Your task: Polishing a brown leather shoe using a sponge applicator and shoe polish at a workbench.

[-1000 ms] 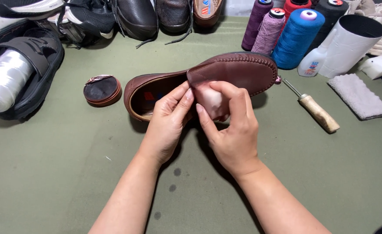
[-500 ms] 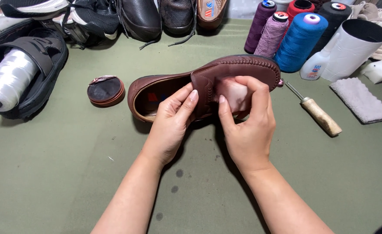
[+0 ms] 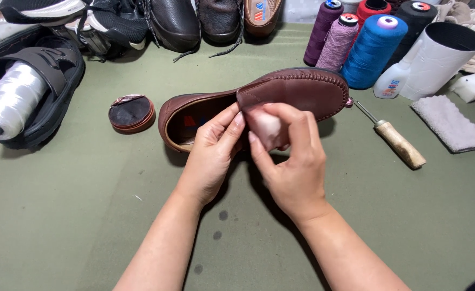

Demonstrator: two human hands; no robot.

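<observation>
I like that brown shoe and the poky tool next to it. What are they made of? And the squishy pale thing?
The brown shoe looks like smooth leather: slight sheen, stitched seam around the toe. The tool seems to have a pale wooden handle with a thin metal spike. The pale pad pinched in the right hand looks like soft cloth or sponge; hard to tell which.

Brown shoe (image 3: 297, 91) – smooth leather, slight sheen – cloth (image 3: 263, 125) soft
</observation>
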